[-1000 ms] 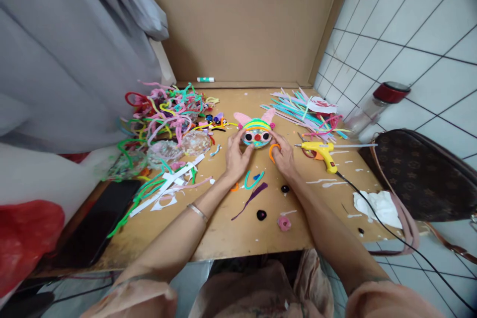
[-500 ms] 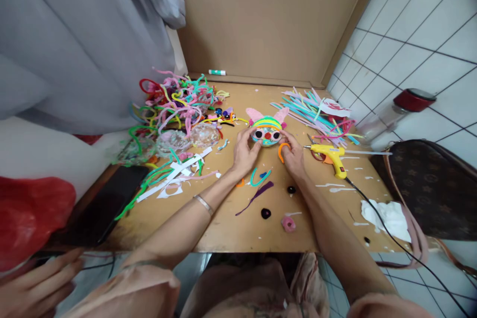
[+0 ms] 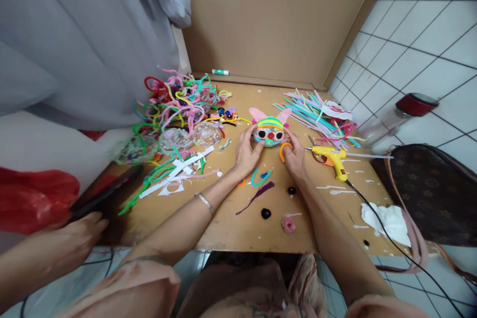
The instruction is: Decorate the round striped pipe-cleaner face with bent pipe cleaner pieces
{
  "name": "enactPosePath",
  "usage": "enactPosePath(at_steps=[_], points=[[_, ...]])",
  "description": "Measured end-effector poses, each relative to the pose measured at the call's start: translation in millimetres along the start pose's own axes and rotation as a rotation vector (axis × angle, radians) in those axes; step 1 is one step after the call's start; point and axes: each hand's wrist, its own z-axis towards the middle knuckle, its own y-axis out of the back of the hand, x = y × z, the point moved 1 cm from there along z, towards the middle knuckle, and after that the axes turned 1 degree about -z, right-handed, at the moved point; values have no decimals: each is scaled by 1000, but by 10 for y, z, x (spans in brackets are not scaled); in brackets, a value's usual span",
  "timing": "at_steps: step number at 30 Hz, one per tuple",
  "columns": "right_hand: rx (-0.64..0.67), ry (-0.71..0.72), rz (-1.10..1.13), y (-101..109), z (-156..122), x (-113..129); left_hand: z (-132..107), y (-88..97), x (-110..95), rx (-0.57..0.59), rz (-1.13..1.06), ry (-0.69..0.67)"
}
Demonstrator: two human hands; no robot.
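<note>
L hand [image 3: 246, 153] and R hand [image 3: 295, 156] both grip a small bunny face [image 3: 269, 130] made of pipe cleaners, w/ pink ears, googly eyes and a red nose. It sits low over the table [image 3: 231, 231], between the fingertips of both hands. L fingers curl on its left edge, R fingers on its right edge. An orange loop [image 3: 283, 150] lies against the R thumb, at the face's lower right; can't tell if the thumb pins it.

Just right of the R hand is a yellow glue gun [image 3: 331, 155], w/ a fan of straight pipe cleaners [image 3: 316, 114] beyond it. Left of the L hand are a tangled pipe-cleaner pile [image 3: 179, 102] and white paper scraps [image 3: 179, 171]. Between the two wrists lie a teal curl [image 3: 255, 184] and a purple strand [image 3: 255, 198], w/ a pink ring [image 3: 288, 224] nearer the person.

Far left of the L forearm, another person's hand [image 3: 72, 241] touches a black phone [image 3: 106, 193] at the table edge. A brown bag [image 3: 428, 189] sits well right of the R arm.
</note>
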Motion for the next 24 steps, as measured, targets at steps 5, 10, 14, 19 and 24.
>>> enactPosePath(at_steps=[5,10,14,19,24], points=[[25,51,-23,-5,9,-44,11,-2,2,15,29,-35],[19,8,26,-16,1,-61,7,-4,-12,13,30,-32],[-10,-42,57,7,-15,-6,-11,3,-49,39,35,-23],[-44,-34,56,63,-47,65,-14,1,-58,25,29,-12],[-101,-9,-20,91,-113,128,-17,56,-181,-73,28,-65]])
